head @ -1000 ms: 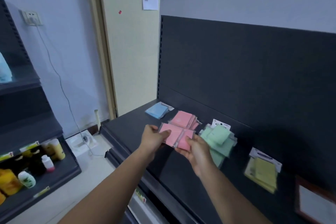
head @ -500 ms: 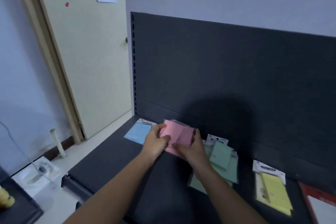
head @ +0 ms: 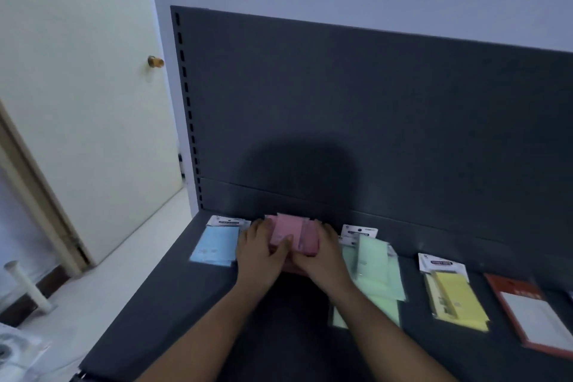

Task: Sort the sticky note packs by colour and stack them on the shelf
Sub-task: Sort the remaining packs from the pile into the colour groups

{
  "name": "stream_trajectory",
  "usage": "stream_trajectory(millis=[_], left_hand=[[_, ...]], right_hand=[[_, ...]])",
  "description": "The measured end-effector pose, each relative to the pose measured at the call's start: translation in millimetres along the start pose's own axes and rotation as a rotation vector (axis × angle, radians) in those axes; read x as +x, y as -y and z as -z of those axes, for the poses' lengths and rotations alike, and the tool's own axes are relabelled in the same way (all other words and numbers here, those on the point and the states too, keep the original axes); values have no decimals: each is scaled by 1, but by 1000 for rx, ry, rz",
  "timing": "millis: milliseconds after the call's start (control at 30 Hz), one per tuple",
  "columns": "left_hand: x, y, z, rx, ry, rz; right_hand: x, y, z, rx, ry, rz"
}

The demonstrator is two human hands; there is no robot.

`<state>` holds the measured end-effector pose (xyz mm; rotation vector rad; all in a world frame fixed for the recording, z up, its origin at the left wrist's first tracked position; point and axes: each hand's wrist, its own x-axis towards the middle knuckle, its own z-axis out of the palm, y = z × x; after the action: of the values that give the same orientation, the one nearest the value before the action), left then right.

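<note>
Both hands, left hand (head: 259, 253) and right hand (head: 322, 253), are gripping the pink packs (head: 293, 236) from either side, settling them onto the shelf (head: 173, 304) between blue pack (head: 214, 245) and green packs (head: 375, 270). Likely next: squaring the pile, then letting go.

Shelf (head: 173, 304) dark charcoal, plain. Packs along it: light blue pack (head: 214, 245) with white header card; pink packs (head: 290, 234); pale mint green packs (head: 376, 270), white header; yellow packs (head: 459, 304), white header with dark label. Red-framed board (head: 533, 316), grey-white centre. Door (head: 77, 102) cream
</note>
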<state>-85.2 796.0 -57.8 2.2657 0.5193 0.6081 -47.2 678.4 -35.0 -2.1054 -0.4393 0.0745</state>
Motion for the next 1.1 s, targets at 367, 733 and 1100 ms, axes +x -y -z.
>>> stream_trajectory(millis=[367,733,1100], left_hand=[[-20,-58,-9,-17,79,-366],[-123,-188,-109,-167,365,-709],[-307,-338,-218,-142,701,-802]], right_hand=[[-35,-4,58,-41,-155,67],[-155,-89,217,-121,-577,-220],[-335,-184,389,-248,-751,-472]])
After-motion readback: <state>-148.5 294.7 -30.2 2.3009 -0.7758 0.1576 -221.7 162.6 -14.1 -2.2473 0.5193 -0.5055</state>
